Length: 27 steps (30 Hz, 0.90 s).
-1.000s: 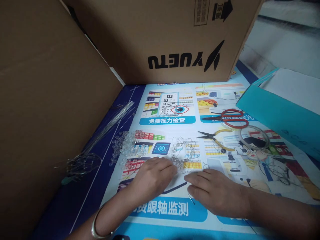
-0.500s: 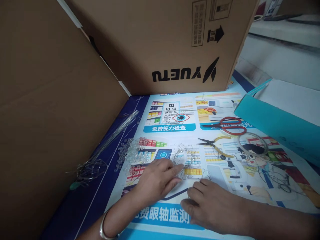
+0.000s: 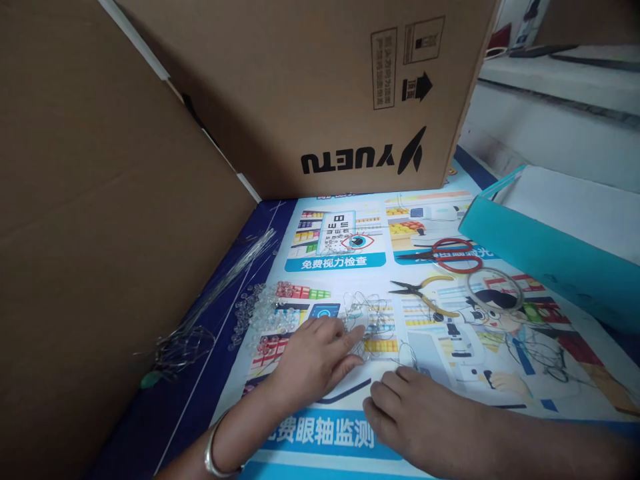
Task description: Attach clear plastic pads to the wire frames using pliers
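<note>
My left hand (image 3: pixel 315 357) lies on a printed poster mat (image 3: pixel 450 333), fingers stretched toward a tangle of thin wire with clear beads (image 3: pixel 373 320), fingertips touching its edge. A metal bangle is on that wrist. My right hand (image 3: pixel 415 413) rests knuckles up just right of it, fingers curled at the lower end of the wire tangle; what they pinch is hidden. A heap of clear beads (image 3: pixel 260 310) lies left of my left hand.
Large cardboard boxes stand at the left (image 3: pixel 100 200) and behind (image 3: pixel 325 93). A bundle of long wires (image 3: pixel 210 300) lies by the left box. Yellow-handled pliers (image 3: pixel 425 293), red scissors (image 3: pixel 445 252), a clear tape ring (image 3: pixel 495 290) and a teal box (image 3: pixel 545 260) are at the right.
The view has tilted up a little. My right hand drew back toward me and curled its fingers; my left hand stretched its fingers onto the wire tangle.
</note>
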{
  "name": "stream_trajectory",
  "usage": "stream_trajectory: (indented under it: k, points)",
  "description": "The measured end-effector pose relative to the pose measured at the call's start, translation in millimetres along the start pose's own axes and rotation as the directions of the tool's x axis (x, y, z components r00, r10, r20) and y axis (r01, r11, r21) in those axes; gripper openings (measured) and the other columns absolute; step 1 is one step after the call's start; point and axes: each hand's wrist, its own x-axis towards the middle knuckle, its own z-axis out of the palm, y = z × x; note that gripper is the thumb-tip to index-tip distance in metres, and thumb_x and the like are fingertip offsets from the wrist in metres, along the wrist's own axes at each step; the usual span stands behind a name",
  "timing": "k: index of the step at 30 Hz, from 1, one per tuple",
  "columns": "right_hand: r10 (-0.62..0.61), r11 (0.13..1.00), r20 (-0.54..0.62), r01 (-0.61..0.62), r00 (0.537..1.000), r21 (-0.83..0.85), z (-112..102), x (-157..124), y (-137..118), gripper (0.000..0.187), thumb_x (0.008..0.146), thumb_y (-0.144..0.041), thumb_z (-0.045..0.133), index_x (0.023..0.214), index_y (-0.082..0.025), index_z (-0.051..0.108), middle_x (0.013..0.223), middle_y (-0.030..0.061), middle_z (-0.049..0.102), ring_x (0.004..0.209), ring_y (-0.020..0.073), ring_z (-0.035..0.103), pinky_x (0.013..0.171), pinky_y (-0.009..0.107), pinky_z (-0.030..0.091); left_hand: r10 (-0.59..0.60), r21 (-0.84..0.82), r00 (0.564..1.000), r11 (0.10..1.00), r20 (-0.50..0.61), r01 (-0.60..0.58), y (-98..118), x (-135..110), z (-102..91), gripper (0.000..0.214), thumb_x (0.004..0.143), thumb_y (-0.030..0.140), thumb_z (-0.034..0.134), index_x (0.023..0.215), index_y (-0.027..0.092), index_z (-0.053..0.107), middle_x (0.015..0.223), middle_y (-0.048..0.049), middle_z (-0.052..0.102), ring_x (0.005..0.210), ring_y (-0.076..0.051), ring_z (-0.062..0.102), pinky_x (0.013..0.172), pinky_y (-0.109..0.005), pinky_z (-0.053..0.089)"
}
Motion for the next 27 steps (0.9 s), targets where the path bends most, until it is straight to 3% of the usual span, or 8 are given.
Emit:
stream_trajectory:
  k: [5,11,18,27]
  points:
    - [-0.005,1.0,-0.027,0.005,1.0,0.002,0,-1,0,0.025,0.081,-0.021,0.049,0.105,-0.012,0.051,0.087,0.007,0.054,0.077,0.0201,0.047,0.067,0.035,0.034,-0.03,0.083,0.999,0.996,-0.027,0.032,3,9,0.8,0.041,0.083,0.045,0.047,0.118,0.024,0.052,0.093,-0.0087,0.054,0.082,-0.021,0.049,0.07,-0.036,0.042]
    - [-0.011,1.0,-0.034,0.011,0.999,-0.003,0,-2,2,0.023,0.082,-0.02,0.049,0.103,-0.012,0.051,0.088,0.0076,0.054,0.078,0.02,0.046,0.068,0.036,0.033,-0.043,0.065,0.997,0.997,-0.064,0.047,-1,20,0.2,0.034,0.083,0.042,0.048,0.11,0.023,0.057,0.113,-0.0107,0.05,0.098,-0.026,0.048,0.079,-0.041,0.042]
    - [-0.016,1.0,-0.024,0.016,1.0,-0.004,-2,-5,2,0.018,0.083,-0.018,0.046,0.099,-0.013,0.052,0.084,0.0058,0.053,0.075,0.0192,0.044,0.063,0.035,0.031,-0.112,-0.029,0.985,0.994,-0.131,0.109,-9,18,8.9,0.024,0.084,0.03,0.049,0.105,0.02,0.059,0.112,-0.0102,0.052,0.098,-0.023,0.05,0.081,-0.039,0.044]
    - [0.009,1.0,0.003,-0.009,1.0,-0.027,-7,-5,1,0.01,0.081,-0.017,0.049,0.09,-0.014,0.052,0.077,0.0055,0.051,0.069,0.0191,0.044,0.058,0.033,0.03,-0.241,-0.278,0.958,0.941,-0.156,0.192,-14,9,17.2,0.022,0.085,0.021,0.048,0.104,0.019,0.06,0.108,-0.0095,0.054,0.103,-0.02,0.05,0.087,-0.036,0.044]
